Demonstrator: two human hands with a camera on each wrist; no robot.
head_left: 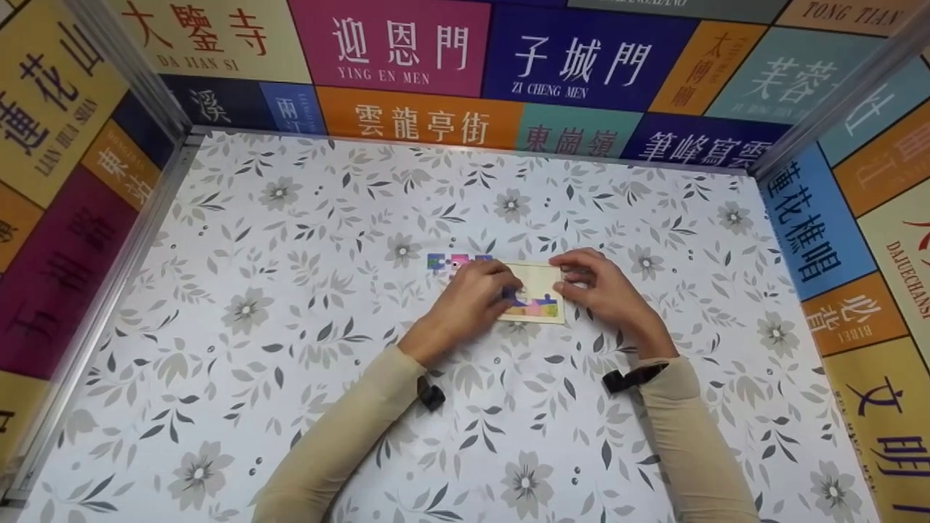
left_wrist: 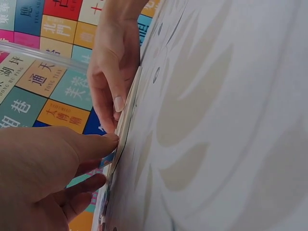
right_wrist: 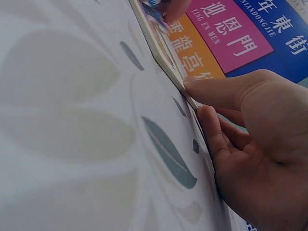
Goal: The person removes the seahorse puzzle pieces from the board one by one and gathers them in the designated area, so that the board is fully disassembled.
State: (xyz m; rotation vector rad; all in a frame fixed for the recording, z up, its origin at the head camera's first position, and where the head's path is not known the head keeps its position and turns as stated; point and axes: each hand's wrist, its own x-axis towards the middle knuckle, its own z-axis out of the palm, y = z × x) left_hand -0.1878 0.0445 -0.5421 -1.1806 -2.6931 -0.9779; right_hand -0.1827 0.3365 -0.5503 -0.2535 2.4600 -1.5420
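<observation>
A small pale puzzle tray (head_left: 541,276) lies on the patterned tabletop, with joined colourful pieces (head_left: 541,308) along its near side. My left hand (head_left: 476,294) is over the tray's left part and pinches a puzzle piece (left_wrist: 107,160), bluish where it shows beneath the thumb; the fingers hide most of it. At the tray's right edge, my right hand (head_left: 599,285) holds the frame between thumb (right_wrist: 211,91) and fingers. Just left of the tray, loose puzzle pieces (head_left: 437,261) lie in a row, partly covered by the left hand.
White cloth (head_left: 327,218) with grey flowers and leaves covers the table. Panels with coloured, lettered blocks (head_left: 407,47) stand along the back and both sides. A black strap (head_left: 632,378) with a small device sits on each wrist.
</observation>
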